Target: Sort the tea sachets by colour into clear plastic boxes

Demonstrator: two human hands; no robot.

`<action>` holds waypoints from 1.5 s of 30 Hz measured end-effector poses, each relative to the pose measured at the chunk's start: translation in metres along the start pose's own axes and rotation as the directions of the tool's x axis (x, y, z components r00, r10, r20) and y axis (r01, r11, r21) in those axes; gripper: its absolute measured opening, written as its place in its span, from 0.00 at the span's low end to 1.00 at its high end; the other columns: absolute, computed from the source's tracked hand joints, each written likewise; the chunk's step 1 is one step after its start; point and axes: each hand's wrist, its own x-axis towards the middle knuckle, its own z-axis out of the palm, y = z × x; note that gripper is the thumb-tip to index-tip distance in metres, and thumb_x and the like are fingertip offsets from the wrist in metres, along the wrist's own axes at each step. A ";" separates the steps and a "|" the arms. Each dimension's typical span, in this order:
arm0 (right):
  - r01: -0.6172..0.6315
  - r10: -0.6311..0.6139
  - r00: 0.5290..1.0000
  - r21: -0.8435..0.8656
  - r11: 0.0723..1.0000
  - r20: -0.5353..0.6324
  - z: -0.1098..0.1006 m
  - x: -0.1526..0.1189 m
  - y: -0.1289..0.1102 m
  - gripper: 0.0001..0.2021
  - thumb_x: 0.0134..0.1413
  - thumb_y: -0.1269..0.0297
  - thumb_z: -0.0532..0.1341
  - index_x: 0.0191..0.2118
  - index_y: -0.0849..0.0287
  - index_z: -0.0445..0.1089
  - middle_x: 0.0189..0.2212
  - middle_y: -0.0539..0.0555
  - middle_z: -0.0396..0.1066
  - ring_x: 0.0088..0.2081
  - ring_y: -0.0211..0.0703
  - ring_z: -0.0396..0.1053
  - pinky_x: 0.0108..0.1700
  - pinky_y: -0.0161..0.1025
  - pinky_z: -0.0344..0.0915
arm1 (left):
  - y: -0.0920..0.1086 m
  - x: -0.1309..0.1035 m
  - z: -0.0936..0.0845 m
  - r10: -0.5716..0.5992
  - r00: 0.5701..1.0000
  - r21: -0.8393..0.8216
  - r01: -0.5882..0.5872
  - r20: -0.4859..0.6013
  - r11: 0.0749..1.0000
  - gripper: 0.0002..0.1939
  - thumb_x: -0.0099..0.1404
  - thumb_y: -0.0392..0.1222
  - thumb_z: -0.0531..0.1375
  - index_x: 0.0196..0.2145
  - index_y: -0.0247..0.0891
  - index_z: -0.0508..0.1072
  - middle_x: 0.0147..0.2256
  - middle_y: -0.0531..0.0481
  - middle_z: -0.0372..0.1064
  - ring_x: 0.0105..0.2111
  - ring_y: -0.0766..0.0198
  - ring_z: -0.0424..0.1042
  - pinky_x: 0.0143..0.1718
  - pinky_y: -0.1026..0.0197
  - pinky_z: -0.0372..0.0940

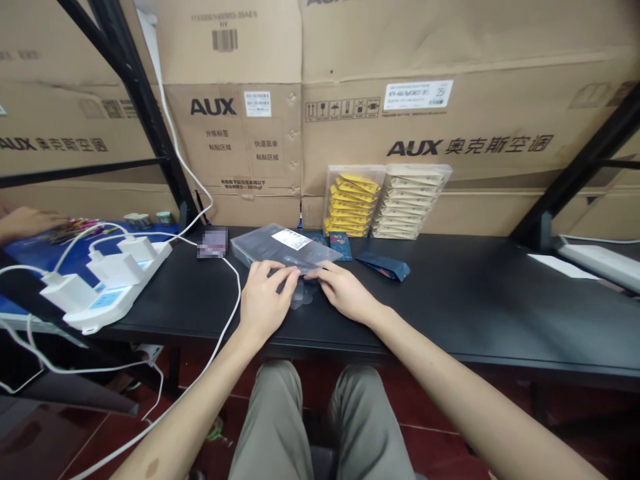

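Observation:
A clear plastic box with a white label lies on the black table in front of me. My left hand is closed with its fingers pinching the box's near edge. At the right part of that same edge, my right hand also grips the box, fingers bent and thumb tucked under. Transparent plastic flaps stick out below my fingers. Just behind the box is a dark blue packet, and another blue packet lies to its right.
Against the cardboard cartons stand a clear box of yellow packets and one of cream packets. At left are a white power strip with plugged chargers and a trailing white cable. Another person's hand is at far left.

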 end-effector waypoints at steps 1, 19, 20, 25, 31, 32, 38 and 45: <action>0.001 -0.001 1.000 0.014 1.000 0.000 0.002 0.002 0.000 0.19 0.59 0.79 0.51 0.48 0.58 0.73 0.48 0.58 0.72 0.51 0.45 0.70 0.56 0.45 0.67 | 0.000 0.000 0.000 0.000 1.000 0.003 0.000 0.004 1.000 0.14 0.71 0.48 0.55 0.39 0.42 0.80 0.37 0.48 0.74 0.40 0.59 0.68 0.42 0.57 0.68; -0.344 0.324 0.939 -0.309 0.887 -0.114 0.018 0.016 -0.009 0.19 0.61 0.69 0.57 0.58 0.59 0.68 0.59 0.68 0.55 0.60 0.59 0.59 0.57 0.53 0.65 | -0.003 -0.004 0.006 0.116 0.990 0.030 -0.118 0.075 0.993 0.11 0.69 0.43 0.57 0.46 0.40 0.76 0.43 0.46 0.75 0.45 0.57 0.70 0.46 0.53 0.70; -0.359 0.343 0.933 -0.321 0.876 -0.107 0.018 0.016 -0.009 0.20 0.62 0.69 0.56 0.59 0.60 0.68 0.57 0.68 0.57 0.59 0.59 0.60 0.56 0.54 0.65 | -0.004 -0.004 0.006 0.115 0.991 0.028 -0.117 0.075 0.993 0.11 0.69 0.43 0.57 0.46 0.40 0.76 0.43 0.46 0.75 0.45 0.57 0.70 0.46 0.53 0.70; -0.246 0.252 0.968 -0.277 0.929 -0.012 0.021 0.016 -0.006 0.23 0.63 0.71 0.52 0.63 0.62 0.63 0.55 0.66 0.63 0.57 0.53 0.64 0.59 0.50 0.63 | -0.004 -0.004 0.005 0.119 0.990 0.032 -0.122 0.078 0.992 0.11 0.69 0.43 0.57 0.45 0.41 0.76 0.42 0.47 0.74 0.45 0.56 0.70 0.46 0.54 0.70; -0.121 0.142 0.988 -0.257 0.959 0.065 0.025 0.018 0.000 0.24 0.66 0.65 0.50 0.65 0.62 0.59 0.62 0.65 0.61 0.61 0.55 0.62 0.61 0.54 0.61 | -0.004 -0.004 0.005 0.111 0.990 0.023 -0.114 0.084 0.993 0.10 0.69 0.42 0.57 0.45 0.42 0.76 0.42 0.47 0.74 0.45 0.56 0.70 0.46 0.53 0.69; -0.122 0.148 0.986 -0.271 0.955 0.076 0.025 0.019 0.001 0.24 0.67 0.65 0.50 0.66 0.61 0.59 0.63 0.65 0.61 0.61 0.56 0.61 0.60 0.56 0.61 | -0.004 -0.004 0.005 0.115 0.990 0.023 -0.117 0.083 0.993 0.10 0.69 0.42 0.57 0.45 0.42 0.76 0.42 0.47 0.74 0.45 0.56 0.70 0.46 0.53 0.69; -0.120 0.158 0.981 -0.289 0.950 0.113 0.028 0.019 0.003 0.25 0.67 0.65 0.51 0.67 0.56 0.57 0.66 0.61 0.58 0.64 0.56 0.58 0.61 0.58 0.58 | -0.003 -0.004 0.004 0.132 0.988 0.046 -0.136 0.079 0.990 0.11 0.69 0.42 0.57 0.44 0.40 0.76 0.41 0.46 0.75 0.44 0.57 0.70 0.47 0.53 0.69; -0.077 0.107 0.988 -0.247 0.966 0.110 0.024 0.018 -0.001 0.23 0.65 0.71 0.50 0.63 0.66 0.62 0.64 0.64 0.61 0.62 0.53 0.62 0.63 0.52 0.57 | -0.007 -0.001 0.010 0.006 0.993 0.134 -0.022 0.121 0.991 0.20 0.66 0.49 0.58 0.52 0.39 0.72 0.57 0.41 0.68 0.61 0.46 0.62 0.62 0.41 0.59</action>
